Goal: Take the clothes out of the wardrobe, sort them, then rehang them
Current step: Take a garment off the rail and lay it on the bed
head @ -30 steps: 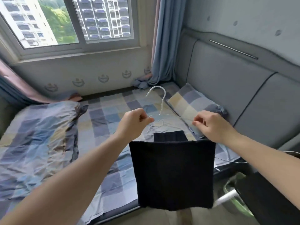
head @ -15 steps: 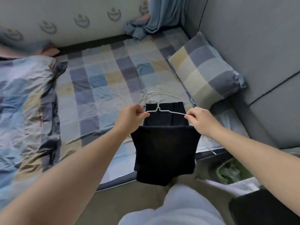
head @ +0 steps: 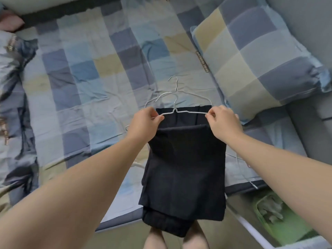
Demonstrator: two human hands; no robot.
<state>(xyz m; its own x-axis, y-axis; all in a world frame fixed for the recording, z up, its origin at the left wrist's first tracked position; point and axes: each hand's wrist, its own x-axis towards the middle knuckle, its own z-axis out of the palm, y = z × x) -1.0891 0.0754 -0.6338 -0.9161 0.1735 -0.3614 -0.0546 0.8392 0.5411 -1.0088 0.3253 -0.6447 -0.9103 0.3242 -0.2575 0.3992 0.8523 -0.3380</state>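
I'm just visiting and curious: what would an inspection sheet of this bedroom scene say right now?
Surface: checked bed sheet, wrinkled.
Job's things: white wire hanger carrying a folded dark garment, held over the bed's edge.
Clutter: spare hanger lying on the sheet; pillow; crumpled duvet.
Grippers: left hand and right hand each pinch one end of the hanger.
Cables: thin white cable on the sheet near the pillow.
Surroundings: grey headboard; green basket on the floor.
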